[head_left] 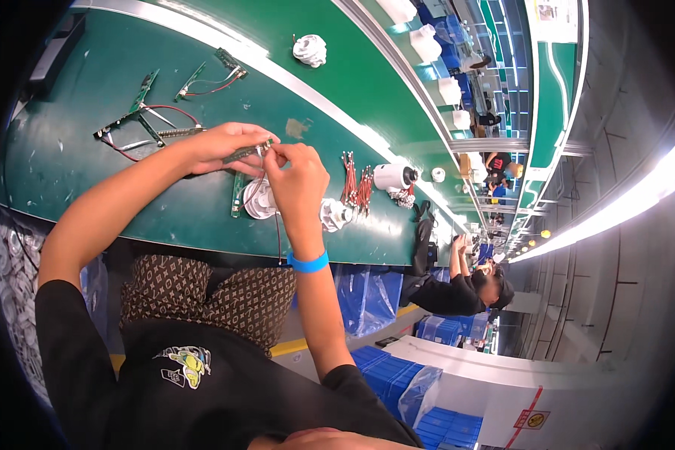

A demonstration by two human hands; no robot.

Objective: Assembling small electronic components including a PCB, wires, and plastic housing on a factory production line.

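While the circuit board (240, 154) is pinched by fingers of the left hand (219, 145) and right hand (300, 176), it could be cracked by uneven pressure.

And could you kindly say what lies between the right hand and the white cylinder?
The head view shows red wire bundles between the right hand and white cylinder.

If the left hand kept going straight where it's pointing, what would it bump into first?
Probably the right hand, just ahead of the left hand by the small circuit board, though depth is hard to judge.
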